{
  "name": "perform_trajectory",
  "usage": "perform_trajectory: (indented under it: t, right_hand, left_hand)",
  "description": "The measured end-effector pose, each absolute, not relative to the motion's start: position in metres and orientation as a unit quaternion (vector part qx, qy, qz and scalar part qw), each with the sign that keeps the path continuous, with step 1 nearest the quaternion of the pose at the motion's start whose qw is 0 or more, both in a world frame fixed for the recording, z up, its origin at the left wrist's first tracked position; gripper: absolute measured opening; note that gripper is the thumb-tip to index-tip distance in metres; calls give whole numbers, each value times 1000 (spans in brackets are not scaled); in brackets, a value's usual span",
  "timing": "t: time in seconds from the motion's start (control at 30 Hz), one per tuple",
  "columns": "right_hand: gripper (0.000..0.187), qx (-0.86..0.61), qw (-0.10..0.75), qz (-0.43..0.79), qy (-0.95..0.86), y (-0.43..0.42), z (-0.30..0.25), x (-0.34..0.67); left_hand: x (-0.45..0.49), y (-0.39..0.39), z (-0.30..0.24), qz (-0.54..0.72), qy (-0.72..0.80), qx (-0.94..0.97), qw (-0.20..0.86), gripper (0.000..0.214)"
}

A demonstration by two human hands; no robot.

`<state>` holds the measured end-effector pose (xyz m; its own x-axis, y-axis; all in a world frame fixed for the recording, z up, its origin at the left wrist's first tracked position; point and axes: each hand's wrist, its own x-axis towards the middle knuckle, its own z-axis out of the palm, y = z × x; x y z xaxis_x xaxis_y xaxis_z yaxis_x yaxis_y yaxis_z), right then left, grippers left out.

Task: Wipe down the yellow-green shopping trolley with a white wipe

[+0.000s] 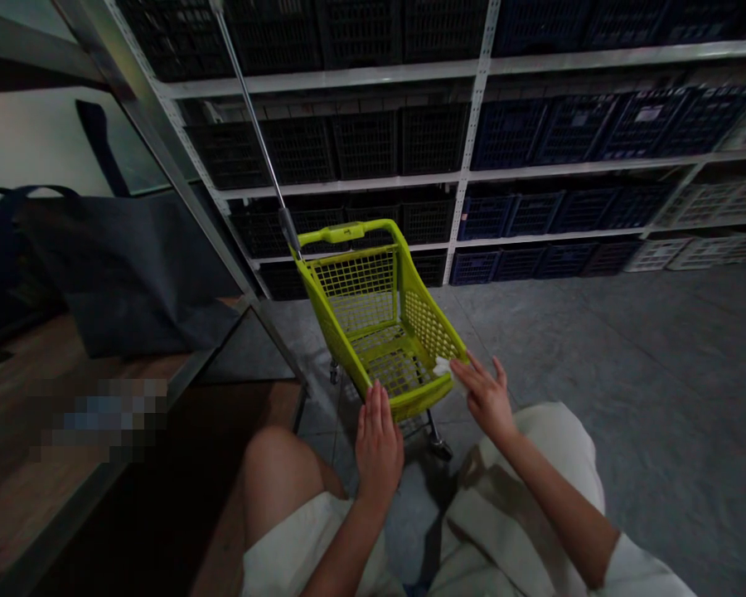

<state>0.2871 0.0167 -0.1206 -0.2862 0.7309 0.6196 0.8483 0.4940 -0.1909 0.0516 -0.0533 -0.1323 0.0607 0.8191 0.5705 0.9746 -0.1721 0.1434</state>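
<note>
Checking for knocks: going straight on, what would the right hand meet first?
The right hand would meet the white cloth at its fingertips, then the rim of the yellow-green shopping cart, though depth is unclear.

Shopping cart [373,332] of smooth yellow-green plastic, slight sheen, thin pole [253,133] of shiny metal, white wipe [443,366] soft and matt, painted metal shelving [472,124], black plastic crates [366,145], matt grey concrete floor [597,356], dark cloth bag [124,274]

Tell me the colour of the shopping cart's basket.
The basket is lime green, in the head view.
</note>
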Motion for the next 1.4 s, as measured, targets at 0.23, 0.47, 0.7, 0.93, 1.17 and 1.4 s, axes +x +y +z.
perform_trajectory:
  t: [0.23,0.47,0.7,0.93,1.17,1.4]
  right_hand:
    - [67,-531,360,-52,-766,-6,-120,218]
    - [73,-421,342,-27,-839,-20,-124,193]
    - [66,-573,359,-94,-731,21,-123,283]
    - [67,-470,375,-7,-799,-30,-121,163]
    - [72,-462,333,-46,-821,0,-120,248]
    - [67,-576,365,-84,-726,14,-126,269]
  left_hand:
    - [66,-51,-135,-285,-645,-698,121,85]
    - [52,-51,-143,-268,-629,-712,158,80]
    - [58,-52,-133,-272,-632,-712,141,85]
    - [62,-51,-140,-275,-641,-701,147,84]
    - [47,-55,-136,-258,-629,-721,134,81]
    - [59,-53,-133,-284,-632,-711,120,85]
